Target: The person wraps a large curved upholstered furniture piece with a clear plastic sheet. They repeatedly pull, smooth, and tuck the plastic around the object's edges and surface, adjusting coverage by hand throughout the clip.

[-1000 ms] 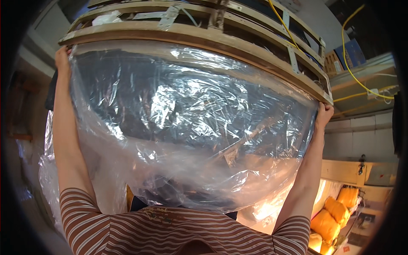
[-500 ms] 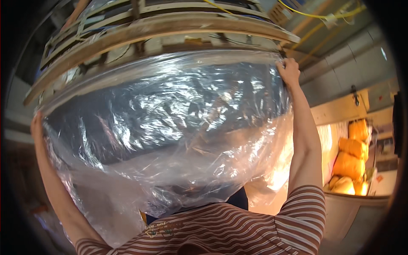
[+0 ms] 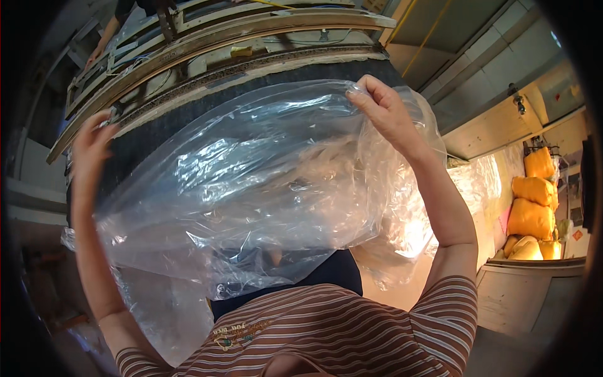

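We hold a large sheet of clear plastic film (image 3: 251, 188) spread between both raised arms, so that it hangs in front of our striped shirt (image 3: 314, 333) and billows toward us. Our right hand (image 3: 386, 113) pinches the film's upper edge between thumb and fingers, clenched on a gathered fold at the film's top right corner. Our left hand (image 3: 91, 147) is up at the film's left edge with the fingers spread and loosely curled; it touches the film there, but we cannot tell whether it really grips it. Holding the two corners apart and high keeps the sheet open and off the floor. Just behind the film stands a big wooden frame (image 3: 220, 44) with a dark padded face (image 3: 163, 129), tilted across the view; the film's top edge lies near its lower rail. Another person's arm (image 3: 103, 41) reaches along the frame's far left end. Well to the right of the film, yellow sacks (image 3: 534, 201) are stacked by a pale wall.
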`<state>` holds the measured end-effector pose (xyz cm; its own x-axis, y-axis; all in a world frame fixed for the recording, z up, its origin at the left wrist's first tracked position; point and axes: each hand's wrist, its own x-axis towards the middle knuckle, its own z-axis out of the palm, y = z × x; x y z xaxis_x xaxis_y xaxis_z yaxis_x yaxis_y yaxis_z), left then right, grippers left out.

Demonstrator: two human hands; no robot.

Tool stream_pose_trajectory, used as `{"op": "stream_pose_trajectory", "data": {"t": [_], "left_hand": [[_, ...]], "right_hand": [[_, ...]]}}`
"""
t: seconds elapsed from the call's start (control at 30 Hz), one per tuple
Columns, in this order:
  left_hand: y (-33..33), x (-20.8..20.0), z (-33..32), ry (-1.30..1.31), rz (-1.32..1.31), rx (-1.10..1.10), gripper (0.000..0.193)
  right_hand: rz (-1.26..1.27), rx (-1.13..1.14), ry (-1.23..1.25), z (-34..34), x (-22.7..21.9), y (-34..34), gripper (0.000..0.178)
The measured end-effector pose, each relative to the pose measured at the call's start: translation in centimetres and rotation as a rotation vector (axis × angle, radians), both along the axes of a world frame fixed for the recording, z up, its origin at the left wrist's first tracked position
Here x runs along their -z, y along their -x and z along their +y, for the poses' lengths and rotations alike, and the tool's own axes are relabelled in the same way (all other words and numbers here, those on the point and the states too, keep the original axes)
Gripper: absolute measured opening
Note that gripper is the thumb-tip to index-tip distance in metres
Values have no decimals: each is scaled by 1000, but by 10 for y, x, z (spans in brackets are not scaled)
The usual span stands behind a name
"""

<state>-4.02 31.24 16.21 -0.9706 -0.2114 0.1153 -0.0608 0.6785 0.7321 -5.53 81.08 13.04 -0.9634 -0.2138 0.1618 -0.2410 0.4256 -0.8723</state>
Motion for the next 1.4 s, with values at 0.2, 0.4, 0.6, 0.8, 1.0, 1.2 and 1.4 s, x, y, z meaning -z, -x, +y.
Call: {"op": "stream_pose_trajectory", "data": {"t": [0.2,0.4,0.6,0.8,1.0,1.2,1.4], "left_hand": [[-10,27,254,-97,400,646,22],[-12,84,234,-339,164,465,15],[-71,113,21,10,156,24,22],[-220,73,-272,399,75,-510,41],[-177,68,-335,329,-82,-501,42],[-126,126,-397,175,-128,-428,44],[-106,178,-403,158,-147,-425,48]], "right_hand": [[425,-126,-240,-10,-20,-25,25],[216,-111,-827,113,6,-44,32],[34,-90,-1294,179,107,-101,37],[-522,-267,-1665,285,221,-169,18],[-61,441,-1981,430,183,-180,21],[407,918,206,389,-26,18,21],[715,445,-491,186,-17,48,29]]}}
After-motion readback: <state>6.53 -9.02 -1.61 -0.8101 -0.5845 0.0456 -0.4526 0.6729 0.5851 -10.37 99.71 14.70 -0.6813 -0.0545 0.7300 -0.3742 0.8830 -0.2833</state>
